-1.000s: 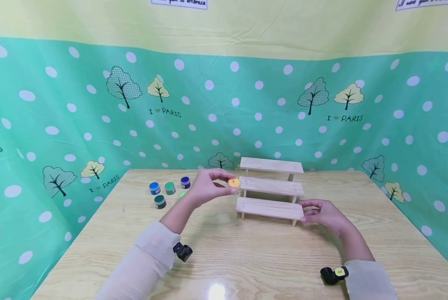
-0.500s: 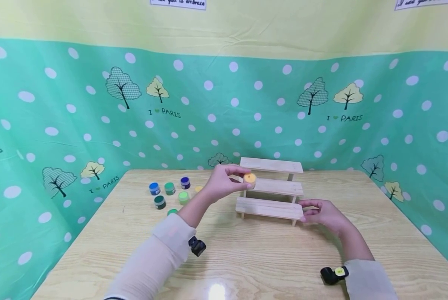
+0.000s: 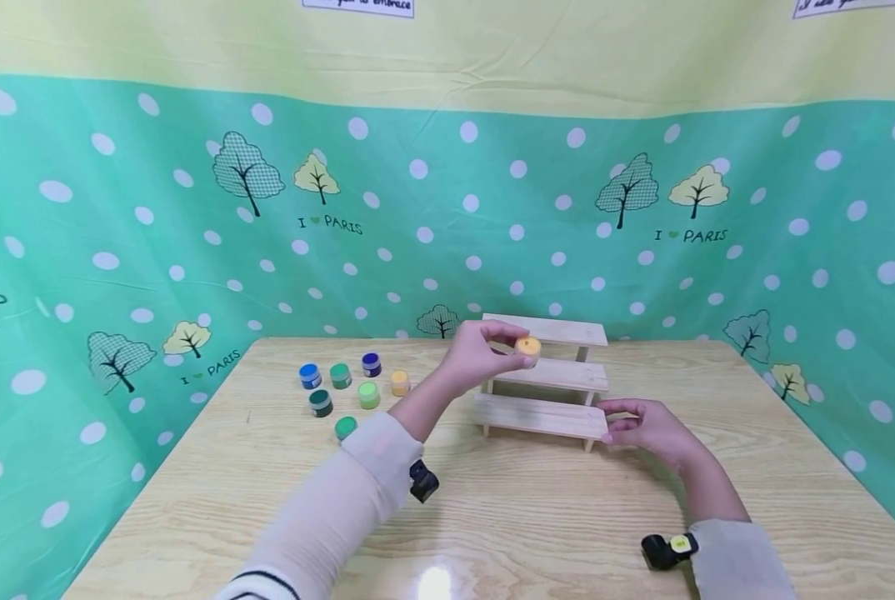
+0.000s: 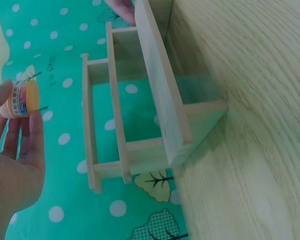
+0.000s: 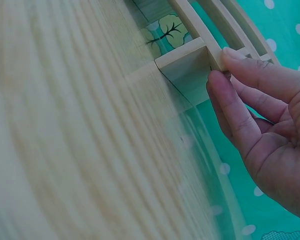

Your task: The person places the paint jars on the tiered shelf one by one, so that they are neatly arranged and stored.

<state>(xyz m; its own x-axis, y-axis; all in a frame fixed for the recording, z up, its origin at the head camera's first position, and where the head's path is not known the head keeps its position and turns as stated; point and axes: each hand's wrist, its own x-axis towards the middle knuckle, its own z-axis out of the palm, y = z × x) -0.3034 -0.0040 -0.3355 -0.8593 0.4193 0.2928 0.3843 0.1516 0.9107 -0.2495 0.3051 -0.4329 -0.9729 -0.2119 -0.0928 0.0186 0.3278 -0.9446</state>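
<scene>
My left hand (image 3: 477, 358) pinches a small paint jar (image 3: 527, 348) with an orange lid between thumb and fingers. It is in the air, overlapping the middle step in the head view. A printed label on the jar (image 4: 21, 100) shows in the left wrist view. The pale wooden three-step display stand (image 3: 541, 417) stands on the table. At the right end of its lowest step, my right hand (image 3: 653, 429) grips the corner; in the right wrist view the thumb and index finger (image 5: 232, 107) close on the board's end.
Several lidded paint jars stand left on the wooden table (image 3: 537, 525): blue (image 3: 310, 376), green (image 3: 340, 375), purple (image 3: 371, 364), dark green (image 3: 321, 403), light green (image 3: 368, 395), yellow-orange (image 3: 399, 382) and a nearer green one (image 3: 346, 428). A dotted cloth (image 3: 447, 217) hangs behind.
My left hand has carried the orange-lidded jar right and slightly upward, from beside the stand to over its steps. More jars behind the arm are uncovered. My right hand keeps its grip.
</scene>
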